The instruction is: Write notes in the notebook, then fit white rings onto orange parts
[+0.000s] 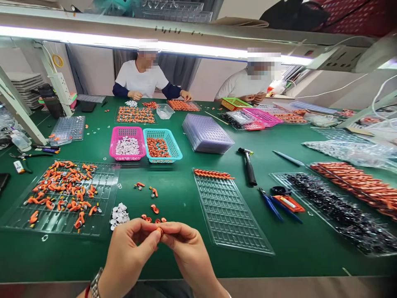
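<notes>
My left hand (132,250) and my right hand (186,248) meet above the table's near side, fingertips pinched together. Both hold one small orange part (160,231), mostly hidden by the fingers. Just beyond them lie several small round orange caps (156,210). A pile of white discs (119,215) is beside my left hand. Two orange hook-shaped pieces (154,191) rest farther out. On the left, a clear tray (107,178) carries many orange hook-shaped pieces (68,186). To the right, a clear slotted tray (231,211) has a row of orange pieces (214,174) along its far end.
A pink basket (113,142) of white discs and a turquoise basket (178,153) of orange parts stand ahead. Stacked clear trays (207,134), a hammer (248,165) and blue-handled pliers (271,205) lie rightward. Two people (141,78) work across the table under a lit shelf (186,45).
</notes>
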`<state>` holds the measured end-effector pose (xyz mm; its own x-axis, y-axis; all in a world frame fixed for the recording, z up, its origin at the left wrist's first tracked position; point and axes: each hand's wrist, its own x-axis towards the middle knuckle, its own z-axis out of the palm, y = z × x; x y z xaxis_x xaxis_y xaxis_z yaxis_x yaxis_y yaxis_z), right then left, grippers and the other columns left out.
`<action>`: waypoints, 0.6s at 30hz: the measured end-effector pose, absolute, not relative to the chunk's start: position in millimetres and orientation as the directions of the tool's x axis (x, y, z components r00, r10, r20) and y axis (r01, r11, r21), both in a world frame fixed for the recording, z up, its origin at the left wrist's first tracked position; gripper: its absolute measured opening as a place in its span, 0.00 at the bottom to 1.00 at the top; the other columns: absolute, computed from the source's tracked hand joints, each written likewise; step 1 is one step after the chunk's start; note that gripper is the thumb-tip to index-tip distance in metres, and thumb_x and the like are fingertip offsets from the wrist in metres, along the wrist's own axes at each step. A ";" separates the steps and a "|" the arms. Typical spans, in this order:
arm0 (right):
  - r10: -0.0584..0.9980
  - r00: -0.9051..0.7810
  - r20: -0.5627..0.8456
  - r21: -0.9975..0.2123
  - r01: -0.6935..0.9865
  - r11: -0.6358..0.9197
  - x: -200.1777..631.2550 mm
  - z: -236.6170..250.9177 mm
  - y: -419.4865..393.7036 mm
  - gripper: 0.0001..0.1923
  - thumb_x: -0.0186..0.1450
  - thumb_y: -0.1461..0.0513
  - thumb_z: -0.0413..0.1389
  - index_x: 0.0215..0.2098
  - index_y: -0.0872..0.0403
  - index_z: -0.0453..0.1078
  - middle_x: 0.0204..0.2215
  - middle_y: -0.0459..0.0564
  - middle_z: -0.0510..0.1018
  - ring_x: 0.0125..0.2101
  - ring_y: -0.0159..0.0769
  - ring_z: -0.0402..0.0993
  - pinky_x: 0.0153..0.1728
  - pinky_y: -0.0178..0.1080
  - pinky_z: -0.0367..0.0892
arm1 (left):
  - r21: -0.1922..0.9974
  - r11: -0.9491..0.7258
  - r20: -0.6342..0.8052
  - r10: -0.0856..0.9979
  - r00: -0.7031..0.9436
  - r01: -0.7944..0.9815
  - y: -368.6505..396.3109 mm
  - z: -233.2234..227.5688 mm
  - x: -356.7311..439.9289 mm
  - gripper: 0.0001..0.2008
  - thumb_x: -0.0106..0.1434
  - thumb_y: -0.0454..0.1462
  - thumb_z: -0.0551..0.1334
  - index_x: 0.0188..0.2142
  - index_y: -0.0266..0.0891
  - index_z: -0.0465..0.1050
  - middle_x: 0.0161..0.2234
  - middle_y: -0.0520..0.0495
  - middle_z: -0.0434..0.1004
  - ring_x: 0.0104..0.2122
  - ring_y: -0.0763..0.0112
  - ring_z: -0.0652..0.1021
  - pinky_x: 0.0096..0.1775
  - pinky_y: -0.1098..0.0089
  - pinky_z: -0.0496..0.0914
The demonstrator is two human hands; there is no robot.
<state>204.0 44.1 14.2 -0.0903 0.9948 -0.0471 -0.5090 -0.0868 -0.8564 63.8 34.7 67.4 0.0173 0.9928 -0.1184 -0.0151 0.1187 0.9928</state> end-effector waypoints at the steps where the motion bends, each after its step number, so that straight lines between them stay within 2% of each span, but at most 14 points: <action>1: 0.997 -0.075 -0.018 -0.873 -0.484 -0.052 204.8 13.9 43.8 0.07 0.50 0.60 0.72 0.27 0.48 0.82 0.29 0.49 0.86 0.32 0.40 0.83 0.36 0.38 0.79 | 0.993 0.114 -0.114 0.993 0.018 -0.011 34.4 67.0 63.5 0.06 0.55 0.38 0.68 0.27 0.38 0.81 0.23 0.48 0.82 0.23 0.68 0.80 0.26 0.74 0.75; 9: 0.967 -0.033 0.252 -0.934 -0.270 0.234 210.7 23.4 42.7 0.04 0.58 0.61 0.68 0.33 0.45 0.82 0.33 0.48 0.86 0.34 0.40 0.84 0.37 0.38 0.80 | 0.995 0.097 -0.096 0.995 0.035 -0.006 32.4 61.6 61.1 0.06 0.57 0.39 0.68 0.29 0.39 0.82 0.24 0.48 0.83 0.24 0.68 0.80 0.28 0.75 0.75; 13: 0.940 -0.021 0.339 -0.928 -0.173 0.331 212.9 27.3 42.5 0.05 0.60 0.62 0.66 0.35 0.45 0.82 0.33 0.49 0.86 0.33 0.41 0.84 0.36 0.40 0.80 | 0.996 0.086 -0.085 0.995 0.043 -0.012 31.8 61.8 60.7 0.06 0.57 0.39 0.68 0.30 0.39 0.82 0.26 0.47 0.84 0.26 0.67 0.81 0.29 0.73 0.76; 18: 0.903 -0.032 0.427 -0.901 -0.098 0.423 214.8 33.8 42.7 0.10 0.61 0.66 0.65 0.36 0.44 0.82 0.33 0.47 0.86 0.32 0.39 0.84 0.33 0.37 0.80 | 0.999 0.030 -0.031 0.998 0.056 0.015 30.6 65.1 59.7 0.06 0.57 0.38 0.68 0.31 0.39 0.82 0.27 0.46 0.84 0.27 0.64 0.82 0.31 0.72 0.78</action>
<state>214.8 42.7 33.8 -0.0322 0.9035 0.4274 -0.0982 0.4227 -0.9009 59.7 30.6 65.1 0.0556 0.9980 -0.0312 0.0152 0.0304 0.9994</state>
